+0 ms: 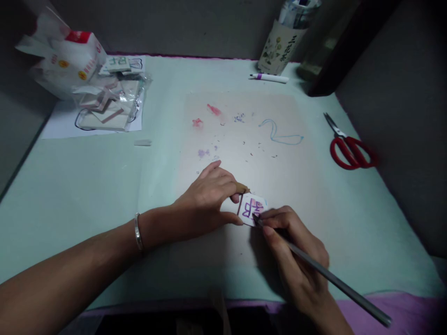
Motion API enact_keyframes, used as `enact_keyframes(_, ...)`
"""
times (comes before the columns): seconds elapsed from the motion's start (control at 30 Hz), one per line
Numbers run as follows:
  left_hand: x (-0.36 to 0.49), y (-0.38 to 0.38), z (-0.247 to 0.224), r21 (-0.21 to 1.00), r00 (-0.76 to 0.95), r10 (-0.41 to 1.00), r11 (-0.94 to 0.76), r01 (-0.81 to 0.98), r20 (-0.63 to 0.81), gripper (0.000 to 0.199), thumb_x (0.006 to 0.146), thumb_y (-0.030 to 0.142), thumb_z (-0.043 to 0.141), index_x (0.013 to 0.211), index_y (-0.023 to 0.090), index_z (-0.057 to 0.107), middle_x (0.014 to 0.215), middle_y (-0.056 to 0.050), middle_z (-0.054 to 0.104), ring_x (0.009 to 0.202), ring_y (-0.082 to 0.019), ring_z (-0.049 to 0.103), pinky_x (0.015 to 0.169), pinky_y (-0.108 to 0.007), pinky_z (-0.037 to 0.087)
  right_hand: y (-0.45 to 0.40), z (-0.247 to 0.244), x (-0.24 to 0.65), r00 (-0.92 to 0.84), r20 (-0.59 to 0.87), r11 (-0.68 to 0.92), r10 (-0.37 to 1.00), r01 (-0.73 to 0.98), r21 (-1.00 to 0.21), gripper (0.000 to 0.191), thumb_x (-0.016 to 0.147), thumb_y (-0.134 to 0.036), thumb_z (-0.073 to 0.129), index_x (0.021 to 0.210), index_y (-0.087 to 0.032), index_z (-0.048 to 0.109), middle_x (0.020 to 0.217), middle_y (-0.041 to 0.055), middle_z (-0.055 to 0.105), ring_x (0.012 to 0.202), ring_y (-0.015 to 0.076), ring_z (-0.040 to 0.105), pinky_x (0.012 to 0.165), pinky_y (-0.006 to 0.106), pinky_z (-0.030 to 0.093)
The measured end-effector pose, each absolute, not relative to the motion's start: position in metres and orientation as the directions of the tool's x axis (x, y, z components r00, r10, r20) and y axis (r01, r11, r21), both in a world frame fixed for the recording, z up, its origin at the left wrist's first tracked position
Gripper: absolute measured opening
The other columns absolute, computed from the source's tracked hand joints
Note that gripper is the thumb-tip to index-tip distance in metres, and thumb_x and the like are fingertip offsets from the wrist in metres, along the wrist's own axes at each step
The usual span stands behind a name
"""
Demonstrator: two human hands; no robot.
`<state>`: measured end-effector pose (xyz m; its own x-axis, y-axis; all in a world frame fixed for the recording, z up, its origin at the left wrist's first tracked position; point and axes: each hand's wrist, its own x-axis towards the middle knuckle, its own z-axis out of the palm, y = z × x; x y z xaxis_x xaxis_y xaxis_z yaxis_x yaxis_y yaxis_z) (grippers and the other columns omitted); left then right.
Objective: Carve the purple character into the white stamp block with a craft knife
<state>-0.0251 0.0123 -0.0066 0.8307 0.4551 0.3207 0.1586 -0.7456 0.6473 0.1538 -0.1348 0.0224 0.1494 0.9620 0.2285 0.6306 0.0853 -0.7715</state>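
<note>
A small white tag [250,209] with purple markings and a dark line near its left edge lies low in the middle of the view. My left hand [214,197] grips the tag's left side between thumb and fingers, beside a small brown piece [241,188] at the fingertips. In my right hand [296,246] is a long thin dark tool [335,280], pinched near its tip. That tip touches or hovers just over the tag's lower right part; which one cannot be told.
Red-handled scissors [349,149] lie at right. A purple-banded marker [272,78] is near a labelled jar [282,44] at the back. Plastic-wrapped packets [108,104] and a white bag [75,53] stand back left. A stained sheet [216,135] covers the table's middle.
</note>
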Motion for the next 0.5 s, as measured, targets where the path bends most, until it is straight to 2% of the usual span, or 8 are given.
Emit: enact_keyframes(0.5,-0.0246,0.0117,-0.0070,0.643,0.828,0.460,-0.748,0.166,0.321,0.060,0.074,0.037,0.096,0.122,0.014,0.067,0.093,-0.001,0.070,0.101,-0.023,0.066,0.126,-0.064,0.027,-0.1379,0.0243,0.1546,0.145,0.174,0.056,0.974,0.589,-0.806,0.018,0.101,-0.013,0.052,0.088,-0.025,0.056,0.090,-0.0015,0.066,0.084,0.0129,0.065,0.070,0.023,0.048)
